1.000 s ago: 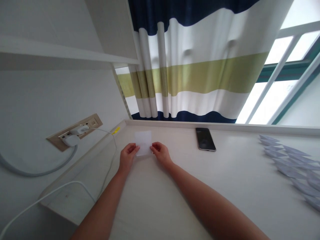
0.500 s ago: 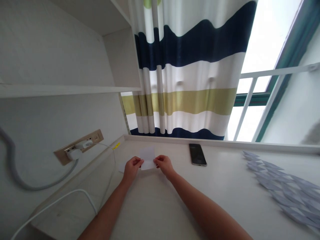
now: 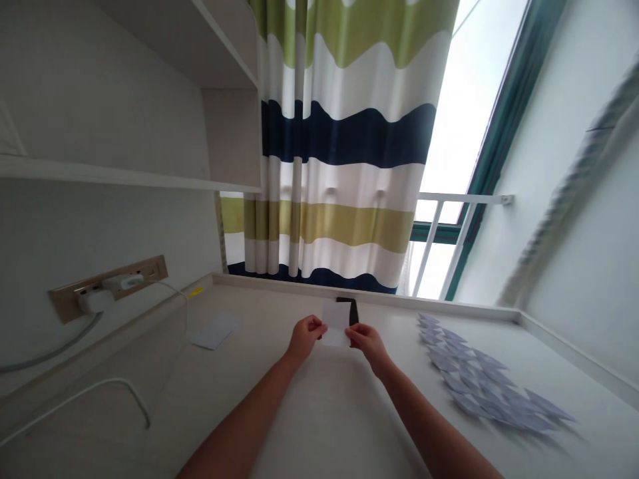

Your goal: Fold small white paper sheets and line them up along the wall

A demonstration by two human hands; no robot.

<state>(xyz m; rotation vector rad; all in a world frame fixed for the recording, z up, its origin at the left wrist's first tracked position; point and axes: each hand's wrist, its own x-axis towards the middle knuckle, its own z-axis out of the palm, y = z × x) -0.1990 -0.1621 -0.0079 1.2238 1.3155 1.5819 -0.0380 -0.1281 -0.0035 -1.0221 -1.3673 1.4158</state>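
Observation:
A small white sheet of paper (image 3: 336, 322) is held up between my two hands, above the desk. My left hand (image 3: 304, 336) pinches its left edge between thumb and fingers. At the opposite edge my right hand (image 3: 368, 340) grips it the same way. Behind the sheet lies a dark phone (image 3: 354, 311), partly covered by it. Off to the left, more white paper (image 3: 215, 331) rests flat on the desk. Many folded paper pieces (image 3: 474, 372) are spread in overlapping rows to the right of my right hand.
The white desk (image 3: 299, 426) has a raised rim at the back. Plugs with cables sit in a wall socket (image 3: 110, 286) on the left, and a white cable (image 3: 114, 382) bends over the desk's left side. A shelf (image 3: 124, 176) juts out above; a striped curtain (image 3: 339, 219) hangs behind.
The view has turned to the right. My hands, still holding the sheet, have moved right, away from the paper on the left and in front of the phone.

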